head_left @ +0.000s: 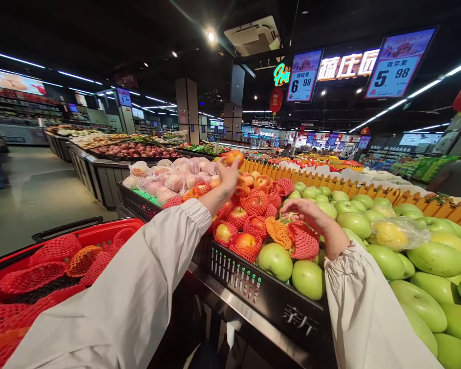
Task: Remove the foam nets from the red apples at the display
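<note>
My left hand (228, 178) reaches forward over the display and is closed around a red-yellow apple (235, 156) without a net. Below it lie several red and yellow apples (246, 245) in red and orange foam nets. My right hand (307, 212) hovers palm down by the border with the green apples (309, 279), its fingers bent but apart, and nothing shows in it. Just under that hand are an orange foam net (278, 231) and a red foam net (304, 241); whether its fingertips touch them I cannot tell.
A red basket (119, 229) holding several loose foam nets (57, 249) stands at my left. Bagged pink fruit (176, 179) lies behind the netted apples. Black crate walls (230, 277) edge the display; a yellow picket divider (330, 178) runs behind it. Price screens (304, 77) hang overhead.
</note>
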The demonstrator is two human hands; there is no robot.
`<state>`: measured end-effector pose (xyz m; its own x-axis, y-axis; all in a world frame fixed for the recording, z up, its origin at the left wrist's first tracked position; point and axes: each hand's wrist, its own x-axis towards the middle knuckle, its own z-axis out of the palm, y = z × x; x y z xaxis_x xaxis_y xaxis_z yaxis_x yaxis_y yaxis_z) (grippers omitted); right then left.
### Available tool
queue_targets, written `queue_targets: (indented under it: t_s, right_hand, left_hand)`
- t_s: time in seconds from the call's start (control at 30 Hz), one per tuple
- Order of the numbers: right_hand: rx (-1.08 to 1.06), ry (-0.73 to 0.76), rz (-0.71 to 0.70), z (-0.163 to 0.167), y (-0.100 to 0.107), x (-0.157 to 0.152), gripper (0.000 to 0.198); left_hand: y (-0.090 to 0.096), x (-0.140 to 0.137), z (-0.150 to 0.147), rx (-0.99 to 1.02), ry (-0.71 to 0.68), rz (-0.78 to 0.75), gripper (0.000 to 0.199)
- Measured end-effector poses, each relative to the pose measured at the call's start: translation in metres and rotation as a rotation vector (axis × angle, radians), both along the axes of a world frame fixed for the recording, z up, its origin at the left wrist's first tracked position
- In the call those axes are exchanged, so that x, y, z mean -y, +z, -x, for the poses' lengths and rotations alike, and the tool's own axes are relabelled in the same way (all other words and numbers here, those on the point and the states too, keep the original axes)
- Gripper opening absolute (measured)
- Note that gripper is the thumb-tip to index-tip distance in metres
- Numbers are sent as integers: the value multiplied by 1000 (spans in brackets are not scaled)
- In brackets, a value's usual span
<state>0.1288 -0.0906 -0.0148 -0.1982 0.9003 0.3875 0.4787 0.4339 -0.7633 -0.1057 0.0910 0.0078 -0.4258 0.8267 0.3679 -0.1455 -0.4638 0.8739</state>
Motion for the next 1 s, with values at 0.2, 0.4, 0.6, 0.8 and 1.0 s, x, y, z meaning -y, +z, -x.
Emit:
queue_targets:
  t_s: [0.2, 0.4, 0.6, 0.8, 1.0]
  right_hand:
    - [214, 250, 215, -8, 2, 6, 57]
    - [168, 168, 201, -12, -10, -8, 54]
    - [195, -392, 62, -23, -18, -24, 55]
    - [336, -438, 158, -31, -18, -21, 74]
    - [374, -321, 178, -12, -15, -17, 80]
  left_hand:
    - [-5, 66, -108, 396, -526, 82, 50]
    - [-26, 89, -117, 454, -646, 103, 36]
    - [-15, 80, -96, 391, -854, -20, 55]
    - [-18, 80, -101, 439, -913, 92, 44]
    - [-19, 78, -95, 473, -925, 171, 40]
